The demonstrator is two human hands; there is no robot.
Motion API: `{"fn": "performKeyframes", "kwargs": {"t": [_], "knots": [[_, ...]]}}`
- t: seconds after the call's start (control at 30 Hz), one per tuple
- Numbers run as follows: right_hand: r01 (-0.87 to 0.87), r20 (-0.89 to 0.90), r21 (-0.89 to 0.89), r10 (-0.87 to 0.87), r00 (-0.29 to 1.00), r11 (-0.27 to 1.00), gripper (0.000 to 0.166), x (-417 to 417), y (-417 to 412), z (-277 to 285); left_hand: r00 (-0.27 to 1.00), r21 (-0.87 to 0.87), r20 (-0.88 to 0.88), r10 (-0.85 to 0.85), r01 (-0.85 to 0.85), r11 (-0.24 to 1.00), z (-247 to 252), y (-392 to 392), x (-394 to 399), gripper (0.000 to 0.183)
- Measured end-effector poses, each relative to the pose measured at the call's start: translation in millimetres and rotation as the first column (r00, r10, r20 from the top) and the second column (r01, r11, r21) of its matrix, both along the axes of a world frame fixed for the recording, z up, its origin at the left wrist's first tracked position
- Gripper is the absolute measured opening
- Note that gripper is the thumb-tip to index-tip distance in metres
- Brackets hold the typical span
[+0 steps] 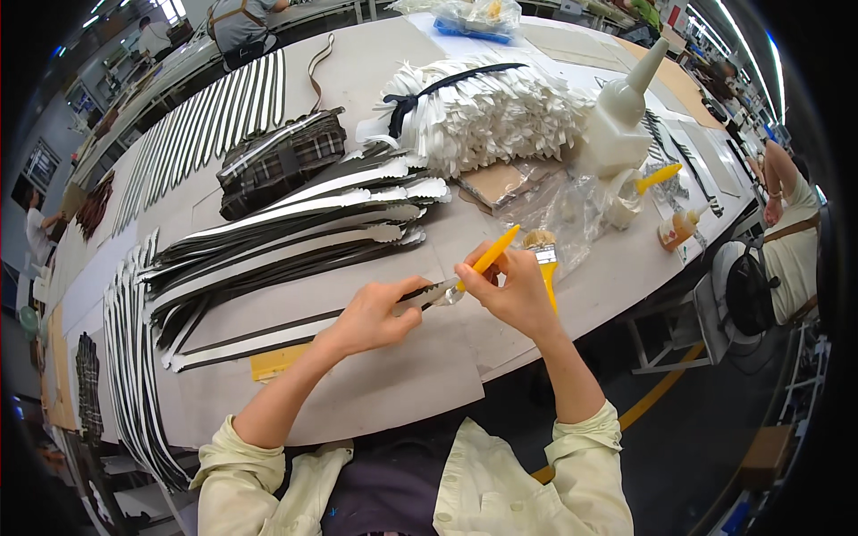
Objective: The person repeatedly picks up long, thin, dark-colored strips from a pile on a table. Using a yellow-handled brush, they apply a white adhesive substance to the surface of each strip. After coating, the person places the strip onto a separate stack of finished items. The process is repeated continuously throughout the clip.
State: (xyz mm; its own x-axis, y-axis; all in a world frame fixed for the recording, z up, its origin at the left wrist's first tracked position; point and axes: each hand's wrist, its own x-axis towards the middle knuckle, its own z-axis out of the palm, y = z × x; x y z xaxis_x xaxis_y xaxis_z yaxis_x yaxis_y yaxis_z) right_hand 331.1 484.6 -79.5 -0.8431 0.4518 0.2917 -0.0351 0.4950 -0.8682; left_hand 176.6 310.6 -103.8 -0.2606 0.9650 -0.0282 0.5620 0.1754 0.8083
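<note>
My right hand [513, 288] grips a yellow-handled brush [495, 249], its pale, wet-looking tip down at the end of a black-and-white strip [268, 340]. My left hand [379, 315] rests on that strip near the same end, thumb and forefinger on either side of it. Behind lies a thick pile of similar strips [288, 234] with scalloped white ends. A flat brush [549, 271] with a yellow handle lies just beyond my right hand. Under my left forearm, a yellow flat piece [278, 362] is partly hidden.
Farther back are a bundle of white strips [489, 120], folded plaid fabric [285, 161], a white squeeze bottle [613, 127], a cup [625, 201] holding a yellow-handled tool, and a small amber bottle [677, 231]. More strips hang over the left edge. A person sits at the right.
</note>
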Motion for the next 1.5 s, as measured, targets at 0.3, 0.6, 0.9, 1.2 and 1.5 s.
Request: {"fn": "performKeyframes", "kwargs": {"t": [0.3,0.6,0.9,1.2,1.5], "knots": [[0.206,-0.098,0.041,-0.201,0.975,0.978,0.009,11.3,23.5,3.2,0.98,0.034,0.151,0.132,-0.139,0.99,-9.8,1.5,-49.0,0.04],[-0.088,-0.168,0.245,0.132,0.977,0.965,0.033,-30.1,-22.6,-20.5,0.824,0.155,0.003,0.566,-0.56,0.814,-20.1,-158.9,-81.3,0.028],[-0.416,0.251,0.824,0.411,0.877,0.384,0.064,-85.1,-66.9,-56.8,0.765,-0.168,-0.485,0.423,-0.556,0.814,-14.4,-305.2,-116.5,0.046],[-0.472,0.265,0.737,0.436,0.86,0.483,0.06,-105.6,-103.6,-43.2,0.772,-0.083,-0.476,0.421,-0.516,0.853,-20.2,-331.9,-112.5,0.024],[-0.432,0.128,0.834,0.639,0.758,0.345,0.039,-188.2,-174.7,9.9,0.546,0.065,-0.415,0.728,-0.78,0.622,35.6,-431.3,-10.0,0.012]]}}
